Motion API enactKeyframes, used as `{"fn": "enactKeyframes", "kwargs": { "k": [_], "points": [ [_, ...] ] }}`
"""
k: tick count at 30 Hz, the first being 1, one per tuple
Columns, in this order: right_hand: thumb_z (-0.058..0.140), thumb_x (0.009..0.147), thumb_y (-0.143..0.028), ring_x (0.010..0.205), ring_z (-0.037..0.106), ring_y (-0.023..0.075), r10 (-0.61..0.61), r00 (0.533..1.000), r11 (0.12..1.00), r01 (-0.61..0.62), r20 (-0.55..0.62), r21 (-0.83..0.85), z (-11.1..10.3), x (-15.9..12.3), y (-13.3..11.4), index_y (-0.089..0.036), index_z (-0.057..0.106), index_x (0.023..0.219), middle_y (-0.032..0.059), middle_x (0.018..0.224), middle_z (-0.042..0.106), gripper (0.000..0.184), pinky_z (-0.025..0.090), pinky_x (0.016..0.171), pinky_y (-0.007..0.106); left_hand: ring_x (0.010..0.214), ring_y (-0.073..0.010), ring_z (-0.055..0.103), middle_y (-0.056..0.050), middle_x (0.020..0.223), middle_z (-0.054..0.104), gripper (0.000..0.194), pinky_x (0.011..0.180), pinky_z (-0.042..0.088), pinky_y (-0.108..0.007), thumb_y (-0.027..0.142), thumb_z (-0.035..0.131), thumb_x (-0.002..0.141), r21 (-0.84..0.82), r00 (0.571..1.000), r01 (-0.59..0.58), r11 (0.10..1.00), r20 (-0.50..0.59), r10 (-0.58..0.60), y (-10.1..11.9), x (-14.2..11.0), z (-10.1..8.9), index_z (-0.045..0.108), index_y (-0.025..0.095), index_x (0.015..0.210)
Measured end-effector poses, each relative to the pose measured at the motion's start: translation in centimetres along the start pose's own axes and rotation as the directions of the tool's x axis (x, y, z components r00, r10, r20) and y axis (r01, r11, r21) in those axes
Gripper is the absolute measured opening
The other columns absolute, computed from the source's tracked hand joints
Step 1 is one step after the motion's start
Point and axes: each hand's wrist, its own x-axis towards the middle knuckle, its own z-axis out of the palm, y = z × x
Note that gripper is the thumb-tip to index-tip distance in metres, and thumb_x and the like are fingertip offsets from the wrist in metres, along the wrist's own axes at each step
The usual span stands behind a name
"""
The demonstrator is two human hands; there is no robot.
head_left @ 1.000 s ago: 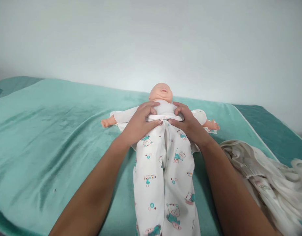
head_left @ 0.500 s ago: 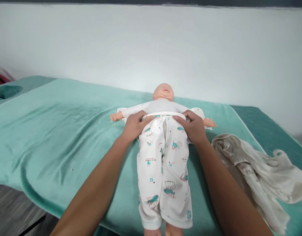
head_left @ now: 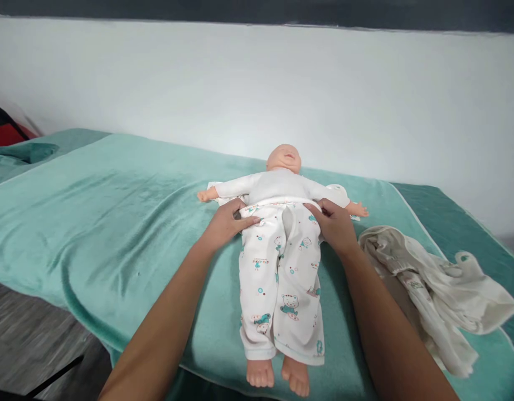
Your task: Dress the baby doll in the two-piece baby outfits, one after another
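A baby doll (head_left: 283, 159) lies on its back on a teal blanket (head_left: 106, 223), arms spread, bare feet toward me. It wears a white top (head_left: 276, 186) and white printed trousers (head_left: 280, 278). My left hand (head_left: 227, 223) rests at the doll's hip on the left side of the trousers, fingers curled onto the waist cloth. My right hand (head_left: 334, 225) lies on the other hip, fingers closed on the waistband's right side.
A crumpled cream garment (head_left: 432, 289) lies on the blanket to the right of the doll. A white wall (head_left: 257, 94) runs behind. A red and dark object (head_left: 4, 131) shows at the far left. The floor (head_left: 27, 345) is visible below the blanket's near edge.
Both hands slid down from the doll's chest to its hips, and the waistband now sits lower on the belly. The view has pulled back, so the doll's feet show.
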Motion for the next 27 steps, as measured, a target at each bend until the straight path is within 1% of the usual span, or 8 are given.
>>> {"fn": "enactKeyframes", "kwargs": {
  "k": [4,7,10,13,15,19,23,27],
  "points": [
    [0.067,0.081,-0.055,0.059,0.029,0.0123,0.032,0.991,0.999,-0.033,-0.129,-0.010,-0.2,-1.6,-0.7,-0.022,0.036,0.054,-0.0046,0.056,0.031,0.053,0.027,0.059,0.030,0.064,-0.0152,0.039,0.003,0.062,0.042,0.048,0.063,0.028,-0.031,0.054,0.067,0.082,0.169,0.969,-0.041,0.985,-0.235,0.081,0.0,-0.1,0.8,0.039,0.021,0.061],
    [0.065,0.083,-0.056,0.059,0.030,0.0124,0.108,0.993,0.991,-0.103,-0.053,0.088,-0.3,-2.4,-0.7,-0.022,0.040,0.056,-0.0044,0.057,0.033,0.050,0.029,0.057,0.029,0.063,-0.0152,0.038,0.004,0.061,0.041,0.044,0.062,0.027,-0.031,0.051,0.066,0.083,0.180,0.961,-0.017,0.984,-0.269,0.065,-0.1,0.1,1.2,0.039,0.022,0.063],
    [0.065,0.081,-0.057,0.063,0.038,0.0139,0.103,0.983,0.980,-0.127,0.151,0.154,-1.0,-2.5,-0.1,-0.022,0.052,0.066,-0.0040,0.063,0.044,0.040,0.034,0.060,0.028,0.069,-0.0152,0.043,0.004,0.069,0.049,0.030,0.065,0.032,-0.029,0.044,0.066,0.082,0.046,0.979,-0.021,0.999,-0.201,0.029,-0.2,0.3,1.1,0.048,0.022,0.073],
    [0.071,0.078,-0.053,0.079,0.051,0.0177,0.047,0.918,0.969,-0.139,0.394,0.207,-2.2,-2.9,0.5,-0.021,0.064,0.090,-0.0009,0.083,0.060,0.036,0.042,0.072,0.030,0.075,-0.0150,0.045,0.003,0.081,0.052,0.026,0.070,0.037,-0.028,0.046,0.064,0.085,-0.110,0.999,0.019,0.994,-0.039,-0.024,-0.1,-0.2,0.7,0.054,0.021,0.087],
    [0.078,0.074,-0.049,0.094,0.056,0.0212,0.031,0.877,0.960,-0.159,0.480,0.229,-2.8,-3.4,0.6,-0.022,0.065,0.108,0.0014,0.101,0.064,0.045,0.045,0.082,0.033,0.079,-0.0147,0.046,0.002,0.089,0.052,0.032,0.073,0.039,-0.028,0.049,0.066,0.084,-0.181,0.996,0.049,0.982,0.076,-0.036,0.0,-0.9,0.3,0.054,0.022,0.096],
    [0.081,0.070,-0.045,0.089,0.056,0.0217,0.113,0.892,0.956,-0.218,0.437,0.198,-2.7,-4.2,0.2,-0.022,0.068,0.102,0.0005,0.094,0.064,0.041,0.045,0.079,0.033,0.083,-0.0149,0.046,0.000,0.098,0.051,0.046,0.076,0.040,-0.027,0.048,0.078,0.073,-0.244,0.984,0.081,0.966,0.171,-0.039,0.2,-1.8,-0.3,0.051,0.023,0.101],
    [0.077,0.067,-0.037,0.070,0.047,0.0170,0.150,0.924,0.953,-0.230,0.352,0.196,-1.9,-4.2,-0.2,-0.020,0.066,0.076,-0.0030,0.070,0.054,0.022,0.039,0.067,0.030,0.080,-0.0144,0.043,0.001,0.092,0.048,0.046,0.072,0.038,-0.027,0.049,0.080,0.070,-0.242,0.987,0.072,0.968,0.158,-0.034,0.5,-1.8,-0.3,0.047,0.023,0.088],
    [0.066,0.070,-0.032,0.066,0.040,0.0149,0.120,0.952,0.964,-0.180,0.283,0.195,-1.2,-4.3,-0.1,-0.021,0.053,0.063,-0.0037,0.064,0.045,0.019,0.032,0.062,0.028,0.074,-0.0134,0.039,0.003,0.085,0.044,0.045,0.067,0.034,-0.027,0.049,0.077,0.073,-0.237,0.991,0.043,0.970,0.135,-0.011,0.7,-1.7,0.0,0.042,0.022,0.080]
  ]
}}
